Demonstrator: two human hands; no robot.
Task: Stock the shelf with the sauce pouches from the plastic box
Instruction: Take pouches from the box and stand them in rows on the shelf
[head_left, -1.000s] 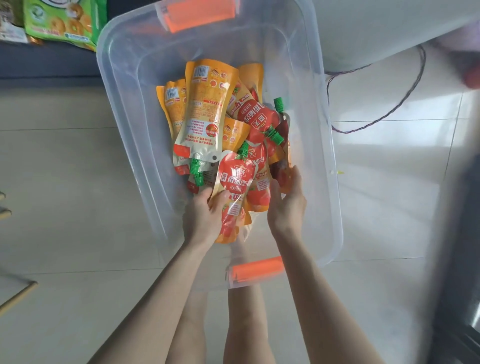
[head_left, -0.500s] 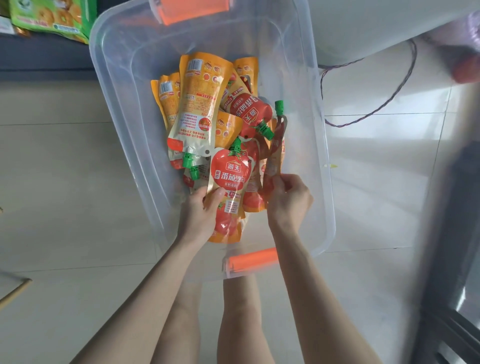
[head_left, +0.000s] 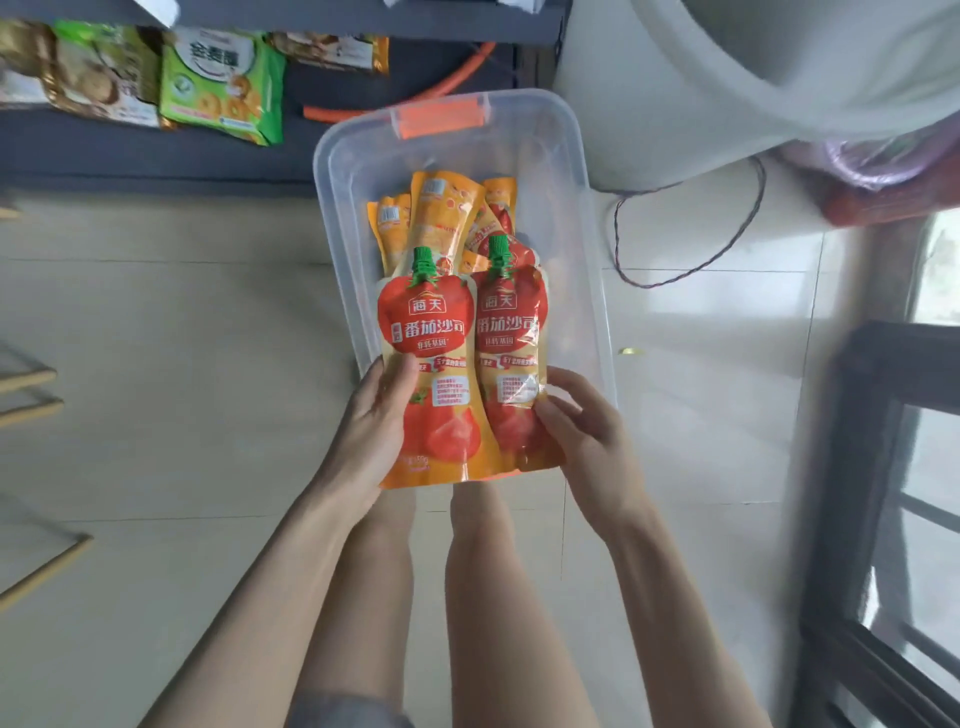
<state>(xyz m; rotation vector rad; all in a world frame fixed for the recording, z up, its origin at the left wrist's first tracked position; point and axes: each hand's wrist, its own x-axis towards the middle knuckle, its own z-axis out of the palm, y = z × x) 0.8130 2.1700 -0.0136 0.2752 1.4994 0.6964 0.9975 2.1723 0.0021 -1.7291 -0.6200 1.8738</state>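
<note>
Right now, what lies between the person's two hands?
In the head view: a left sauce pouch in the left hand, beside a right sauce pouch in the right hand.

Near wall of plastic box (head_left: 332, 218) hidden behind pouches (head_left: 426, 332); shelf (head_left: 104, 156) cut off at top; print unreadable.

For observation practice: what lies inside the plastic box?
Orange sauce pouches lie in the plastic box. Red pouches held in the left hand and right hand cover its near half, hiding whatever lies there.
</note>
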